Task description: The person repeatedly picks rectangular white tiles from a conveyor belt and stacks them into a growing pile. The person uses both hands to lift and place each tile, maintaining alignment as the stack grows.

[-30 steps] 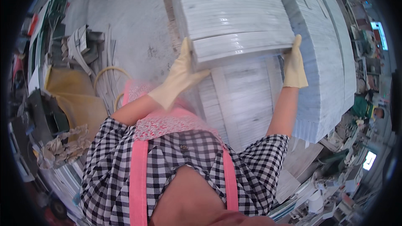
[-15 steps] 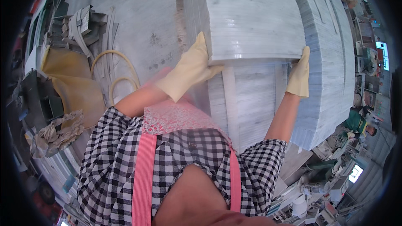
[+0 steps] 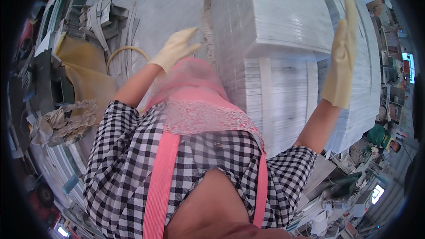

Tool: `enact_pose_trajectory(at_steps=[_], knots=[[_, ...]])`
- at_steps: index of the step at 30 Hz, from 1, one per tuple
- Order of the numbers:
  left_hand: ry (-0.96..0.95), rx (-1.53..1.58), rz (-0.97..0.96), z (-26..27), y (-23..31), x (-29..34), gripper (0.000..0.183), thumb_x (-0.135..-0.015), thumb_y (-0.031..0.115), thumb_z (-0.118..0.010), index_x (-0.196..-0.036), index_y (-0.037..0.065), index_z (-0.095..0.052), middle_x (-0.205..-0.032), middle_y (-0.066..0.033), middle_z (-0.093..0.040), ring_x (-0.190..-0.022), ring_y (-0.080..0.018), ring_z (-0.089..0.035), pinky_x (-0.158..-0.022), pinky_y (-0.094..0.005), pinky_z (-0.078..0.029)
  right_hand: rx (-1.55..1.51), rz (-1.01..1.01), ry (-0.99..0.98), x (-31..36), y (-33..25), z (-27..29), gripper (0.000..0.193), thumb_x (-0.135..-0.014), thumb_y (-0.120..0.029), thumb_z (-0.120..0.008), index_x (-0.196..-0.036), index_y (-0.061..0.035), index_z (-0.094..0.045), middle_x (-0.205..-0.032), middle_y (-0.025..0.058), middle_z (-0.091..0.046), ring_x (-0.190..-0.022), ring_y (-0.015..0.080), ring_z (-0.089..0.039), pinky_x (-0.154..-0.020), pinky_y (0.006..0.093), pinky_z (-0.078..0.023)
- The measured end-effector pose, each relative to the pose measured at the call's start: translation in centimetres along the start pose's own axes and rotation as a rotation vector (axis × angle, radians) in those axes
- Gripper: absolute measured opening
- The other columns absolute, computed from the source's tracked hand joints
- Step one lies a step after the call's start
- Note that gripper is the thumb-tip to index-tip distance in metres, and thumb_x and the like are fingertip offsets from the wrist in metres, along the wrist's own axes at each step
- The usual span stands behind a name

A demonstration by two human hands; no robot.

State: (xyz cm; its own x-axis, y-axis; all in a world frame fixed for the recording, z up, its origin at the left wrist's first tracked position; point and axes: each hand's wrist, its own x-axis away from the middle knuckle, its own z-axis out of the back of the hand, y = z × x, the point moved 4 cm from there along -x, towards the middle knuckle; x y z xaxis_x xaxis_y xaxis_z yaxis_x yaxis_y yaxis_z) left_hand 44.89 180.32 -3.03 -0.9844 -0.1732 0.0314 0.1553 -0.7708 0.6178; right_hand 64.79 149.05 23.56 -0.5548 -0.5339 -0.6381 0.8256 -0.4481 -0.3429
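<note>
Stack (image 3: pixel 292 22) of shiny white boards sits on lower pile (image 3: pixel 285 102); looks heavy, stiff, maybe slippery; best held low at both sides; left hand (image 3: pixel 175 48) open, empty; right hand (image 3: pixel 343 57) open beside stack, touch unclear.

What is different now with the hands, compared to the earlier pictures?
The left hand has let go of the upper stack and moved away leftward, empty. The right hand has left the stack's front-right corner, moving forward and right, open. The upper stack still lies over the lower stack.
</note>
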Motion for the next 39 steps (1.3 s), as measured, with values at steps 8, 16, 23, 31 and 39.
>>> enact_pose_trajectory(at_steps=[8, 16, 23, 31, 39], knots=[[-0.019, 0.551, 0.761, -3.2, -16.4, 7.6, 0.051, -0.09, 0.036, -0.067, -0.123, -0.002, -0.062, -0.115, -0.0111, -0.065, -0.11, -0.0199, -0.059, -0.095, -0.0334, -0.045, 0.283, 0.101, -0.188, 0.0, -7.3, -7.9, 0.061, -0.102, -0.049, -0.037, -0.144, -0.0069, -0.05, -0.152, 0.0167, -0.046, -0.143, 0.0338, -0.038, -0.117, 0.0447, -0.026], [-0.144, 0.576, 0.819, -4.6, -27.1, 6.6, 0.047, -0.09, 0.035, -0.067, -0.12, 0.0, -0.063, -0.112, -0.0097, -0.065, -0.109, -0.0195, -0.058, -0.095, -0.0358, -0.044, 0.163, -0.123, -0.215, 3.1, -2.5, -12.4, 0.045, -0.098, -0.032, -0.054, -0.137, -0.0093, -0.058, -0.142, 0.0177, -0.055, -0.135, 0.0362, -0.047, -0.113, 0.0469, -0.031], [-0.16, 0.414, 0.718, -3.9, -31.4, 5.8, 0.048, -0.09, 0.034, -0.066, -0.123, -0.001, -0.063, -0.113, -0.0109, -0.068, -0.107, -0.0212, -0.061, -0.093, -0.0356, -0.048, 0.052, -0.176, -0.206, 3.9, -4.8, -12.7, 0.047, -0.092, -0.025, -0.063, -0.137, -0.0085, -0.058, -0.141, 0.0206, -0.055, -0.134, 0.0377, -0.047, -0.111, 0.0466, -0.034], [-0.211, 0.522, 0.554, -6.0, -25.9, 2.0, 0.048, -0.09, 0.035, -0.066, -0.122, -0.002, -0.064, -0.112, -0.0126, -0.069, -0.106, -0.0222, -0.063, -0.092, -0.0371, -0.049, 0.447, 0.023, -0.168, 4.0, -5.9, -11.9, 0.059, -0.092, -0.032, -0.065, -0.145, -0.0115, -0.05, -0.146, 0.02, -0.05, -0.135, 0.0383, -0.044, -0.112, 0.0477, -0.033], [-0.162, 0.452, 0.608, -7.2, -32.6, 3.6, 0.045, -0.088, 0.034, -0.068, -0.115, -0.002, -0.066, -0.1, -0.0084, -0.068, -0.095, -0.0169, -0.061, -0.082, -0.0325, -0.049, 0.462, 0.032, -0.219, 4.2, -2.4, -12.5, 0.061, -0.09, -0.03, -0.067, -0.145, -0.0105, -0.049, -0.143, 0.0171, -0.052, -0.134, 0.0361, -0.046, -0.112, 0.0465, -0.035]])
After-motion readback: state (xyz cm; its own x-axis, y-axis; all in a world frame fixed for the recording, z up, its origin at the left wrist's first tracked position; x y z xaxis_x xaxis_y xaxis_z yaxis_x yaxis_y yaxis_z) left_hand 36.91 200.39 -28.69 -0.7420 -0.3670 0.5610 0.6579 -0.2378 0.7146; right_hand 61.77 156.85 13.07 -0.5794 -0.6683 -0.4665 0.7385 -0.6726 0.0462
